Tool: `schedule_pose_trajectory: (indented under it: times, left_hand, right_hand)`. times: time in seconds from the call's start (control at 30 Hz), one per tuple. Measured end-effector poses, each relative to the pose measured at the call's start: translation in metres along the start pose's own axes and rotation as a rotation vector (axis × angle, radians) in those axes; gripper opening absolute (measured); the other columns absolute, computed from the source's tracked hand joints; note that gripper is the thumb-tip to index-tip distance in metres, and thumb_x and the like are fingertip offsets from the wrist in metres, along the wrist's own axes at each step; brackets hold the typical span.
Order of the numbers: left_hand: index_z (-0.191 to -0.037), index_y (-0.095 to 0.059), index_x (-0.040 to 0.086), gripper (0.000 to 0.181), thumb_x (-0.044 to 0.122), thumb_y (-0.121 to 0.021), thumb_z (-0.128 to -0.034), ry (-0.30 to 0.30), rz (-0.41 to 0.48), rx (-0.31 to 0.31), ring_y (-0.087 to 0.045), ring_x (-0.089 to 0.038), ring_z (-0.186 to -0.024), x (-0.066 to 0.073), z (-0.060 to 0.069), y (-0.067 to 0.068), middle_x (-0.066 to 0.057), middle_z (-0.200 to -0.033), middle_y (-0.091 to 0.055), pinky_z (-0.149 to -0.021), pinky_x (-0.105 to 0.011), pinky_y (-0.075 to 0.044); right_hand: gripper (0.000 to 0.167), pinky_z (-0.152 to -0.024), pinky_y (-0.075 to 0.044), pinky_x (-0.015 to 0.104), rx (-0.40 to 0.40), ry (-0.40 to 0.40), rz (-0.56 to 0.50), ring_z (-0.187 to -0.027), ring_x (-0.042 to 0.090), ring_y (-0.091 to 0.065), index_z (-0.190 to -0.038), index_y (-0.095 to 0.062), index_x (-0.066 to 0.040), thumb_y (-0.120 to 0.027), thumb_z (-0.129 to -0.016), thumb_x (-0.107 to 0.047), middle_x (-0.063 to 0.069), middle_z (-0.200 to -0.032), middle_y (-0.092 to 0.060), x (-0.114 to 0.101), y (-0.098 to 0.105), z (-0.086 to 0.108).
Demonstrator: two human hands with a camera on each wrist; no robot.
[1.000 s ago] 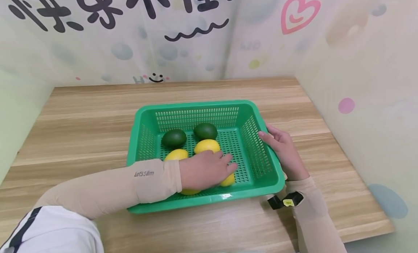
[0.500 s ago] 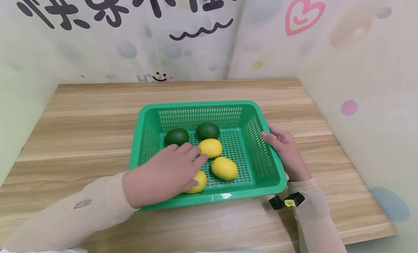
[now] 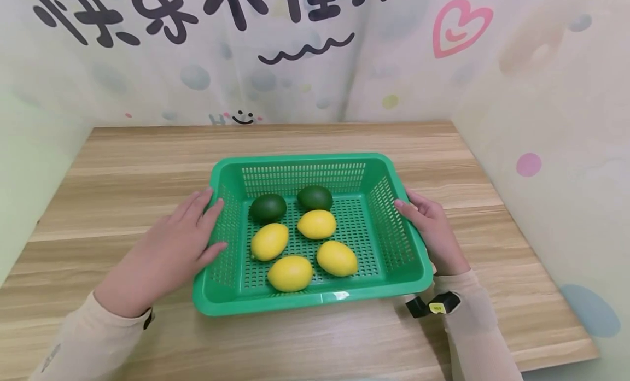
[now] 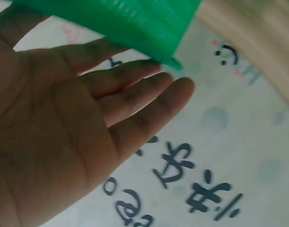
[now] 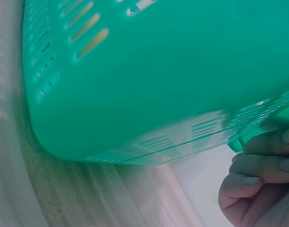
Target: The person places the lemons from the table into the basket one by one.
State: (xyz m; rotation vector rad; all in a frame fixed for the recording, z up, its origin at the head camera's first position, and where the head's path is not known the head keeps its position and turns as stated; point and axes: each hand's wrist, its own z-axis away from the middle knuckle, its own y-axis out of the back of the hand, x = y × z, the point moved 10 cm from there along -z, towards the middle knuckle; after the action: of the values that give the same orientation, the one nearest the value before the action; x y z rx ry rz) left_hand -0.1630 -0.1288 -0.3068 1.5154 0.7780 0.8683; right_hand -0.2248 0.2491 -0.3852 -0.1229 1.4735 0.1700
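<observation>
A green plastic basket (image 3: 295, 159) with slotted walls stands on the table. Inside lie several yellow lemons (image 3: 290, 273) and two dark green oval fruits, one at the back left (image 3: 268, 207) and another (image 3: 315, 198) beside it. My left hand (image 3: 164, 252) is at the basket's left rim, its fingers fairly straight and spread. In the left wrist view that hand (image 4: 68, 113) has an open palm, fingers reaching to the basket's edge. My right hand (image 3: 435, 233) grips the right rim, thumb over the top. Curled fingers (image 5: 243, 184) show beside the basket wall in the right wrist view.
The wood-grain table (image 3: 147, 168) extends around the basket on all sides. A printed wall covering (image 3: 295, 91) rises along its back edge, and a pale wall (image 3: 556, 206) stands to the right. A black wrist strap (image 3: 433, 304) sits on the right sleeve.
My left hand has drawn back left from over the lemons, out of the basket to its left rim, uncovering all the fruit. My right hand keeps its grip on the right rim.
</observation>
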Motion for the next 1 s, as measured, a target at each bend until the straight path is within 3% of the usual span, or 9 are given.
schedule_pose_trajectory:
  times: [0.17,0.23,0.37,0.47,0.57,0.63,0.73,0.87,1.0]
  left_hand:
    - [-0.156,-0.027,-0.014,0.079,0.031,-0.065,-0.1022,0.056,0.15,0.063,-0.028,-0.053,-0.147,-0.02,0.008,-0.012,-0.035,-0.16,-0.028,-0.115,-0.064,-0.03]
    - [-0.159,-0.021,-0.011,0.078,0.034,-0.058,-0.1059,0.096,0.216,0.059,-0.023,-0.05,-0.15,-0.025,0.012,-0.019,-0.032,-0.163,-0.024,-0.12,-0.062,-0.024]
    - [-0.161,-0.018,-0.007,0.071,0.037,-0.044,-0.1109,0.173,0.31,0.073,-0.014,-0.047,-0.154,-0.034,0.025,-0.031,-0.03,-0.165,-0.019,-0.125,-0.055,-0.011]
    - [-0.16,-0.023,-0.006,0.066,0.035,-0.042,-0.1116,0.175,0.308,0.094,-0.01,-0.048,-0.154,-0.043,0.038,-0.034,-0.032,-0.165,-0.017,-0.126,-0.053,-0.006]
    - [-0.162,-0.022,-0.002,0.067,0.036,-0.044,-0.1109,0.169,0.252,0.096,-0.001,-0.047,-0.155,-0.056,0.051,-0.036,-0.032,-0.167,-0.007,-0.123,-0.062,0.0]
    - [-0.164,-0.015,0.001,0.07,0.038,-0.044,-0.1108,0.186,0.191,0.091,0.008,-0.045,-0.155,-0.067,0.059,-0.035,-0.029,-0.168,0.002,-0.119,-0.069,0.007]
    - [-0.166,-0.005,0.006,0.074,0.04,-0.042,-0.1107,0.25,0.101,0.093,0.018,-0.04,-0.154,-0.084,0.069,-0.029,-0.022,-0.168,0.014,-0.109,-0.076,0.017]
    - [-0.166,0.001,0.011,0.079,0.043,-0.044,-0.1095,0.329,0.029,0.088,0.025,-0.036,-0.152,-0.096,0.079,-0.023,-0.013,-0.167,0.023,-0.104,-0.078,0.022]
    - [-0.166,0.003,0.015,0.084,0.045,-0.049,-0.1075,0.357,0.012,0.067,0.028,-0.034,-0.151,-0.099,0.087,-0.026,-0.011,-0.166,0.026,-0.102,-0.076,0.025]
  right_hand:
    - [0.057,-0.07,-0.062,0.043,-0.004,0.022,0.024,-0.086,0.029,-0.077,-0.158,-0.04,-0.005,-0.057,-0.108,-0.027,0.023,-0.114,-0.073,-0.001,0.0,-0.002]
    - [0.055,-0.067,-0.062,0.041,-0.001,0.053,0.13,-0.082,0.027,-0.077,-0.158,-0.041,-0.007,-0.054,-0.109,-0.029,0.023,-0.11,-0.073,-0.005,0.004,-0.001]
    - [0.053,-0.072,-0.061,0.039,0.02,0.124,0.601,-0.077,0.022,-0.072,-0.16,-0.04,-0.015,-0.045,-0.111,-0.036,0.017,-0.105,-0.074,-0.022,0.015,0.01]
    - [0.054,-0.072,-0.056,0.047,0.052,0.192,0.998,-0.076,0.025,-0.069,-0.162,-0.033,-0.017,-0.039,-0.113,-0.036,0.013,-0.095,-0.075,-0.038,0.021,0.023]
    - [0.054,-0.081,-0.052,0.06,0.114,0.299,1.22,-0.089,0.042,-0.069,-0.163,-0.031,-0.011,-0.042,-0.112,-0.028,0.021,-0.093,-0.074,-0.054,0.026,0.034]
    - [0.056,-0.096,-0.044,0.066,0.15,0.366,1.292,-0.115,0.051,-0.062,-0.162,-0.031,-0.009,-0.047,-0.111,-0.022,0.027,-0.118,-0.07,-0.061,0.03,0.04]
    - [0.059,-0.116,-0.018,0.07,0.14,0.375,1.341,-0.149,0.052,-0.026,-0.164,-0.027,-0.013,-0.048,-0.11,-0.022,0.027,-0.152,-0.047,-0.056,0.035,0.043]
    - [0.061,-0.118,0.008,0.07,0.084,0.296,1.356,-0.155,0.042,0.012,-0.167,-0.016,-0.022,-0.041,-0.112,-0.032,0.02,-0.17,-0.007,-0.038,0.041,0.044]
    - [0.061,-0.114,0.017,0.071,0.077,0.264,1.351,-0.153,0.036,0.025,-0.167,-0.012,-0.025,-0.037,-0.113,-0.037,0.012,-0.171,0.013,-0.029,0.041,0.043]
